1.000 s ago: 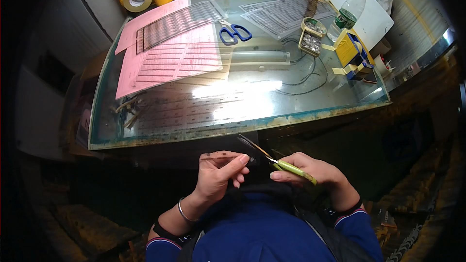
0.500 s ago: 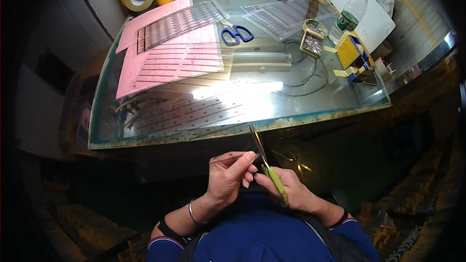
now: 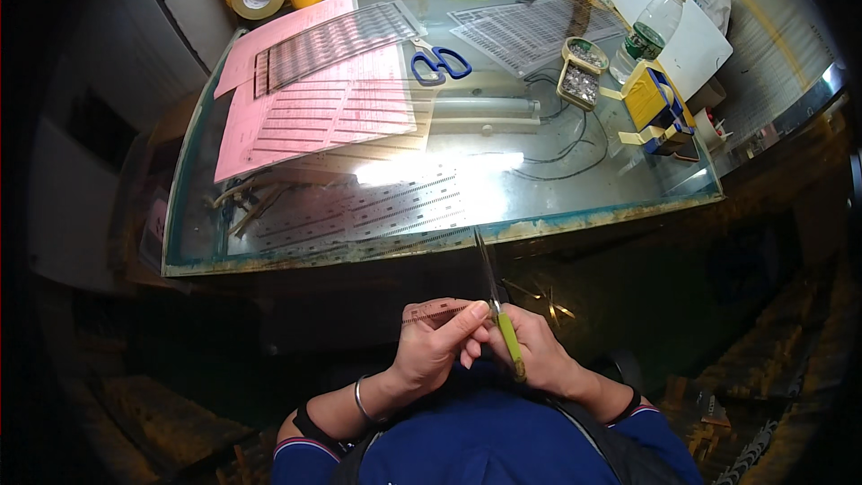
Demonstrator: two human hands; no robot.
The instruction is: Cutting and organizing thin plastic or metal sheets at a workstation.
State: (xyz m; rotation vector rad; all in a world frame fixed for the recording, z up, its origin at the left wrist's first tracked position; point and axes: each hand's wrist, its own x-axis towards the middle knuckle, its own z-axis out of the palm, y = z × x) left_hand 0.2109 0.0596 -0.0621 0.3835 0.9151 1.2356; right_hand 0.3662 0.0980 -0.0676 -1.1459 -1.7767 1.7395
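Right hand (image 3: 541, 350) swings inward, gripping green-handled metal scissors (image 3: 508, 334); blades, slanting left one second ago, now point nearly straight ahead, just right of left-hand pinch. Left hand (image 3: 437, 348), shifted slightly right, holds clear black-marked plastic film (image 3: 438, 313) between thumb and fingers.
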